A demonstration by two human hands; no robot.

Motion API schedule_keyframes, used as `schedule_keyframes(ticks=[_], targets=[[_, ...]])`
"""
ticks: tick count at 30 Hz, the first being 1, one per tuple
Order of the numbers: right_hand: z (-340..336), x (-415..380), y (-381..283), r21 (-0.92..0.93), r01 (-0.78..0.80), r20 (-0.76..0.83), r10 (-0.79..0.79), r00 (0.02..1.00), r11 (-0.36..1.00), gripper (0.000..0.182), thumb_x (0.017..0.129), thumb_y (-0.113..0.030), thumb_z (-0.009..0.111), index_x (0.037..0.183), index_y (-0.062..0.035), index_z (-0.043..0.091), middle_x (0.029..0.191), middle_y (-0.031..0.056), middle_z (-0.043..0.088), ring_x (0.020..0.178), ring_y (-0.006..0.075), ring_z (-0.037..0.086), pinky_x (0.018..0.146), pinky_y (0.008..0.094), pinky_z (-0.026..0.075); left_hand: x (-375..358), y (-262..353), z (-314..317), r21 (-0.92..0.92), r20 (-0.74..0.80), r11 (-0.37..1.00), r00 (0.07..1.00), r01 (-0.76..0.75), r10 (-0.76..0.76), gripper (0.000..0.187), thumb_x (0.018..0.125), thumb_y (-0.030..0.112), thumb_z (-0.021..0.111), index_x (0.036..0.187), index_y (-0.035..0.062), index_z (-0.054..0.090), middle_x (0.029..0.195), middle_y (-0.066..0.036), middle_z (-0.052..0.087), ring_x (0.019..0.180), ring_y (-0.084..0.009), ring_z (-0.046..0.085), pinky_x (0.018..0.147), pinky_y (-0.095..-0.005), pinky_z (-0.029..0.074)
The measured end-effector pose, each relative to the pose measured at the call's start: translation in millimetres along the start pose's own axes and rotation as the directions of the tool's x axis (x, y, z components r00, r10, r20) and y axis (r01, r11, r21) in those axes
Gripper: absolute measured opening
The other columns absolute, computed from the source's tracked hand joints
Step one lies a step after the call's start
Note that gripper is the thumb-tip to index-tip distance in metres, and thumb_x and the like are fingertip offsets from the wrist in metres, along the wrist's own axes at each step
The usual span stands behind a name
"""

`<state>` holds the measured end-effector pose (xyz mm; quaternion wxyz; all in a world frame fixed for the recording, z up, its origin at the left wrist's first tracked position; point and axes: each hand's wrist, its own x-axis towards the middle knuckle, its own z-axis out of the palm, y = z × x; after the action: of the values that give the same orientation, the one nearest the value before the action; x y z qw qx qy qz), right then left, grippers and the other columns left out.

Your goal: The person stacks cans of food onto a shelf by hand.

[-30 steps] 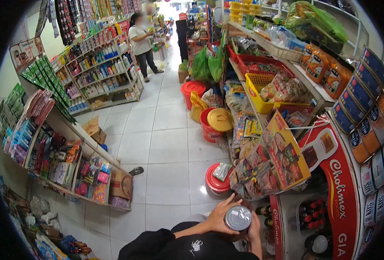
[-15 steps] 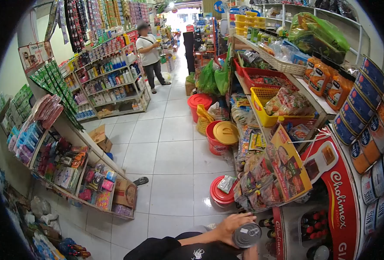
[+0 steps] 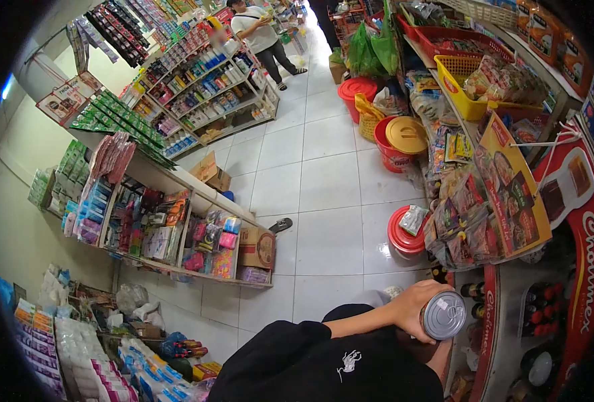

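A metal tin can (image 3: 444, 315) with a pull-ring lid facing up is at the lower right, close in front of my body. My left hand (image 3: 412, 309) reaches across from the left and is closed around the can's near-left side. My right hand (image 3: 439, 359) comes up from below, right under the can. Its fingers are hidden behind the can and my left hand, so its grip does not show. The can's side label is mostly out of sight.
Beside the can is a red Cholimex rack (image 3: 490, 325) with bottles. Hanging seasoning packets (image 3: 488, 214) and a red-lidded bucket (image 3: 406, 231) stand ahead. A low goods shelf (image 3: 196, 268) lines the left. A person (image 3: 260, 37) stands farther back by stocked shelves.
My view has swung left and down, so the shop's contents appear farther right and higher. The can stays in my left hand, whose fingers now wrap its side more closely.
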<state>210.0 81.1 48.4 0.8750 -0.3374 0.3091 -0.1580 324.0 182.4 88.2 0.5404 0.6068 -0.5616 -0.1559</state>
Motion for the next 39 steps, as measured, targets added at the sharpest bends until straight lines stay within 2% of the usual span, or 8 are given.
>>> schedule_keyframes(ticks=[15,18,21,24,27,31,34,39], targets=[[-3,-13,7,0.006,0.007,-0.018,-0.006,1.000,1.000,0.057,0.092,-0.046,0.041,0.123,0.0015,0.045,0.116,0.0119,0.055,0.102,0.0202,0.055,0.087,0.0330,0.045,-8,0,7,-0.231,0.084,0.953,0.980,0.195,-0.180,0.099,0.042,0.046,0.081,0.122,0.0022,0.044,0.112,-0.014,0.058,0.101,-0.0297,0.059,0.086,-0.0372,0.046],[-3,-15,7,0.009,0.006,-0.021,-0.005,1.000,1.000,0.058,0.091,-0.047,0.042,0.123,0.0013,0.045,0.116,0.0119,0.055,0.103,0.0203,0.055,0.087,0.0332,0.045,-14,-4,12,-0.187,0.079,0.962,0.979,0.200,-0.188,0.100,0.042,0.046,0.082,0.123,0.0021,0.044,0.112,-0.014,0.058,0.101,-0.0302,0.058,0.086,-0.0373,0.045],[0,-12,6,0.004,0.005,-0.017,-0.005,1.000,1.000,0.058,0.091,-0.047,0.042,0.123,0.0012,0.045,0.117,0.0119,0.054,0.103,0.0203,0.055,0.087,0.0333,0.045,-19,8,7,0.007,-0.015,0.986,0.986,0.169,-0.169,0.096,0.044,0.045,0.082,0.122,0.0031,0.044,0.107,-0.015,0.060,0.098,-0.0313,0.060,0.085,-0.0379,0.047],[-1,-13,6,-0.009,0.012,-0.009,-0.012,1.000,1.000,0.059,0.091,-0.048,0.042,0.124,0.0010,0.044,0.117,0.0119,0.054,0.103,0.0204,0.055,0.087,0.0334,0.045,-20,11,1,-0.019,-0.079,0.997,0.994,0.070,-0.071,0.096,0.044,0.043,0.082,0.122,0.0025,0.045,0.108,-0.015,0.060,0.093,-0.0322,0.061,0.081,-0.0391,0.048],[-3,-15,6,-0.010,0.011,-0.004,-0.011,1.000,1.000,0.060,0.091,-0.049,0.042,0.124,0.0009,0.044,0.117,0.0119,0.054,0.103,0.0204,0.055,0.087,0.0335,0.045,-23,10,3,-0.101,-0.097,0.979,0.977,0.179,-0.189,0.096,0.045,0.044,0.082,0.123,0.0019,0.045,0.111,-0.015,0.059,0.098,-0.0307,0.059,0.085,-0.0389,0.045],[-1,-15,3,0.003,0.015,0.006,-0.015,1.000,1.000,0.061,0.090,-0.050,0.043,0.124,0.0007,0.044,0.118,0.0119,0.054,0.103,0.0204,0.055,0.087,0.0336,0.045,-20,11,10,-0.079,-0.044,0.991,0.993,0.106,-0.109,0.096,0.046,0.044,0.082,0.124,0.0029,0.045,0.124,-0.013,0.053,0.118,-0.0270,0.049,0.096,-0.0404,0.032],[-1,-17,3,0.009,0.021,0.007,-0.022,1.000,1.000,0.062,0.090,-0.051,0.043,0.124,0.0006,0.043,0.118,0.0119,0.053,0.103,0.0205,0.055,0.087,0.0337,0.045,-7,11,9,0.070,-0.063,0.989,0.989,-0.133,0.137,0.097,0.046,0.048,0.081,0.124,0.0033,0.046,0.132,-0.011,0.048,0.122,-0.0281,0.044,0.095,-0.0425,0.032],[-4,-20,-3,-0.008,0.042,-0.008,-0.042,0.999,0.999,0.063,0.089,-0.052,0.043,0.125,0.0003,0.043,0.119,0.0119,0.053,0.103,0.0206,0.054,0.087,0.0339,0.045,-1,8,5,0.063,-0.143,0.998,0.990,0.005,0.004,0.097,0.045,0.046,0.083,0.124,0.0035,0.047,0.129,-0.011,0.049,0.120,-0.0281,0.046,0.096,-0.0427,0.034]])
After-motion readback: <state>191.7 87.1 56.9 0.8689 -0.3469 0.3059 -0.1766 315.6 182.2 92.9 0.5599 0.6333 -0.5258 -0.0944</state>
